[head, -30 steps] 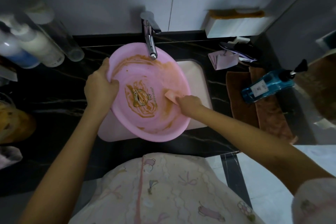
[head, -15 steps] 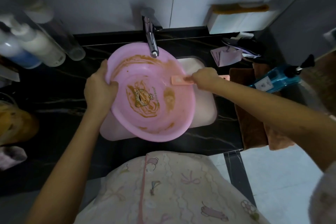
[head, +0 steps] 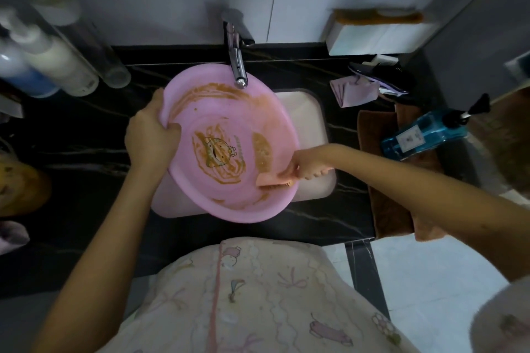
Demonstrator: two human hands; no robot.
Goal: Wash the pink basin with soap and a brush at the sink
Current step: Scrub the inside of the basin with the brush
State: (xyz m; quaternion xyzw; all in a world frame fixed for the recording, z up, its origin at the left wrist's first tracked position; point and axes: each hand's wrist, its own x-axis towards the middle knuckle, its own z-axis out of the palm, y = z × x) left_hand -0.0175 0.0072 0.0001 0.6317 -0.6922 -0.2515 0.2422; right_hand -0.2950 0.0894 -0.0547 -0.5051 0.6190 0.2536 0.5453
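Note:
A pink basin [head: 200, 112] smeared with brown dirt sits tilted over the white sink [head: 309, 112], under the faucet [head: 236, 66]. My left hand [head: 150, 135] grips its left rim, thumb inside. My right hand [head: 308, 165] holds a pink brush [head: 272, 180] against the basin's lower right inner wall, bristles down. A cartoon print shows at the basin's centre.
A blue pump bottle [head: 421, 135] lies on brown towels [head: 381, 157] to the right. Several bottles [head: 54, 66] stand at the far left on the black counter [head: 71, 157]. A folded pink cloth [head: 352, 92] and a white box [head: 375, 37] sit at the back right.
My right hand swept the brush from the basin's right side up to its upper right rim, then down to the lower right wall. My left hand kept its grip on the rim.

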